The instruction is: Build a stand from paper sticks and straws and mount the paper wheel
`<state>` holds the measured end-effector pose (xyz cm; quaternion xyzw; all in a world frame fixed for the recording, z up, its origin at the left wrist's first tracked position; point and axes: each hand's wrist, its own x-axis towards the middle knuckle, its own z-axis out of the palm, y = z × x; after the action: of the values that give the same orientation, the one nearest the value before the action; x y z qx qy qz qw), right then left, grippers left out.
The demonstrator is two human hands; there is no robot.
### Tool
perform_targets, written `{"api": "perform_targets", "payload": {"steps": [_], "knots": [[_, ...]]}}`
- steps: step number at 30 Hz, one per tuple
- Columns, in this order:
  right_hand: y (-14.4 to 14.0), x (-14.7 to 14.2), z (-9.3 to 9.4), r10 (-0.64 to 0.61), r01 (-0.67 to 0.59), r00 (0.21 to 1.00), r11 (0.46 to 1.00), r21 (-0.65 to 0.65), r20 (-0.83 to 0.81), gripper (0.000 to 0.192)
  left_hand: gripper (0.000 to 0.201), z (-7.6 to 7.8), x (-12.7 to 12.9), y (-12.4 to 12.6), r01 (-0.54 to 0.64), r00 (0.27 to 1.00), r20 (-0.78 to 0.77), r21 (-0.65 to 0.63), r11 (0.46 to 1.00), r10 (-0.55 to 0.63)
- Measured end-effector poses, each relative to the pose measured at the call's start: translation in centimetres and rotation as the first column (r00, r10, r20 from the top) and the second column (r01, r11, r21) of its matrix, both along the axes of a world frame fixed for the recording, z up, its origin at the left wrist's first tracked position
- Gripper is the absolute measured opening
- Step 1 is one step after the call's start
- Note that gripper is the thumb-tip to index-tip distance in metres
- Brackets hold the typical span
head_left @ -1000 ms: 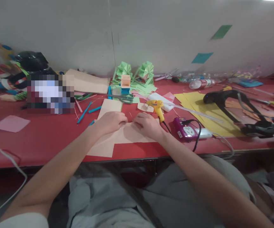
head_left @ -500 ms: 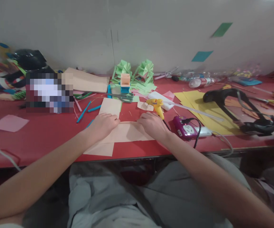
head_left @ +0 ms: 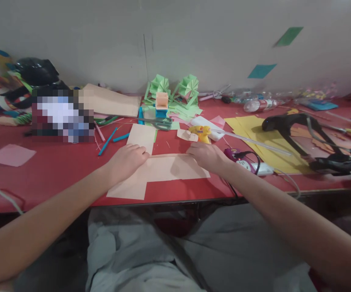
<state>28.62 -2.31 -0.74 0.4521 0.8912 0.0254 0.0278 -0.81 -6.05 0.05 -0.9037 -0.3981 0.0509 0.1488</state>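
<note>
Lying under both hands (head_left: 128, 163) (head_left: 209, 158) — peach paper (head_left: 173, 168)

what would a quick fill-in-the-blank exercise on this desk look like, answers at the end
A peach-coloured rectangular paper strip lies under the bare left hand and bare right hand on a smooth ____ tabletop.
The yellow plastic glue gun lies nearer the ____ hand.
The two pleated paper shapes by the grey wall are ____.
The small square-topped box, peach-coloured above, is ____ below.

Missing words: red; right; green; blue.
</note>
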Motion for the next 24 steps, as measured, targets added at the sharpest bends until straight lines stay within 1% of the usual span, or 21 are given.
{"api": "perform_targets", "payload": {"steps": [7,11,14,16,19,24], "knots": [[-0.9,1.2,0.0,0.102,-0.106,0.993,0.99,0.092,0.055,0.03,0.02,0.0,-1.0,-0.5,-0.028,0.998,-0.063,0.047,0.999,0.031],[-1.8,1.2,-0.6,0.107,-0.114,0.993,0.977,0.179,0.046,0.031,0.024,-0.1,-0.7,-1.0,-0.038,0.996,-0.08,0.083,0.996,0.045],[-2.5,0.9,-1.0,0.078,-0.091,0.994,0.973,0.211,0.07,0.029,0.037,-0.2,-0.1,-1.5,-0.054,0.994,-0.093,0.117,0.992,0.065],[-2.9,0.6,-1.1,0.042,-0.062,0.995,0.975,0.214,0.095,0.029,0.042,-0.2,0.1,-1.8,-0.069,0.99,-0.11,0.133,0.989,0.084],[-3.4,0.2,-1.0,-0.016,-0.007,0.992,0.983,0.184,0.127,0.03,0.042,-0.3,0.2,-2.0,-0.091,0.986,-0.125,0.137,0.986,0.108],[-3.8,-0.4,-0.9,-0.082,0.059,0.986,0.986,0.157,0.148,0.032,0.042,-0.7,0.0,-2.1,-0.09,0.992,-0.073,0.141,0.986,0.1]]}}
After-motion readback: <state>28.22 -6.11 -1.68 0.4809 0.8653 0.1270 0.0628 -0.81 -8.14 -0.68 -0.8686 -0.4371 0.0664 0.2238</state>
